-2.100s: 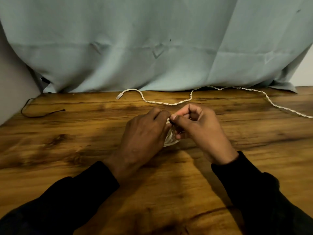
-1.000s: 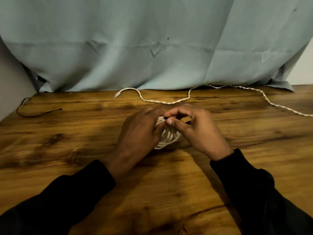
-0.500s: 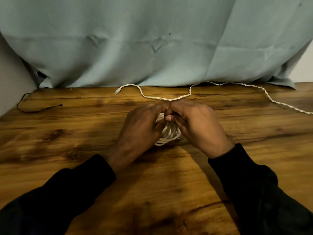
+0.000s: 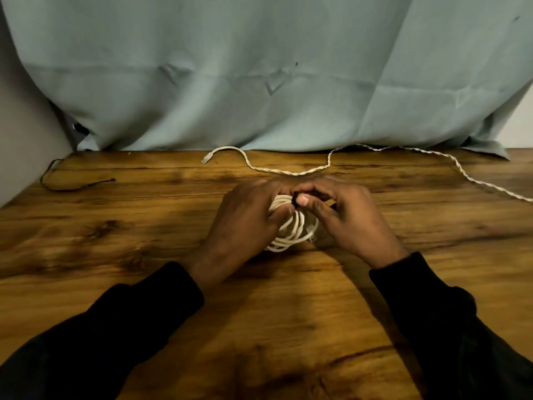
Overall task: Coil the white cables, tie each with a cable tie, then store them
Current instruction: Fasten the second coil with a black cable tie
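Nearest me, two black sleeves reached over the knotty brown wooden desk (image 4: 115, 232), and the left hand (image 4: 245, 220) gripped a coil of smooth white cable (image 4: 291, 229) that stood on edge, its loops running from near to far. The right hand (image 4: 349, 217) pinched a small dark cable tie (image 4: 294, 201) at the coil's top, where half a second before its fingers had been folded over the coil. Beyond lay a braided white cable (image 4: 288, 171) snaking left to right, a thin black tie (image 4: 72, 187) and a pale blue cloth (image 4: 259, 76).

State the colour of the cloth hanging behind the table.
Pale blue-green cloth, seen in the head view.
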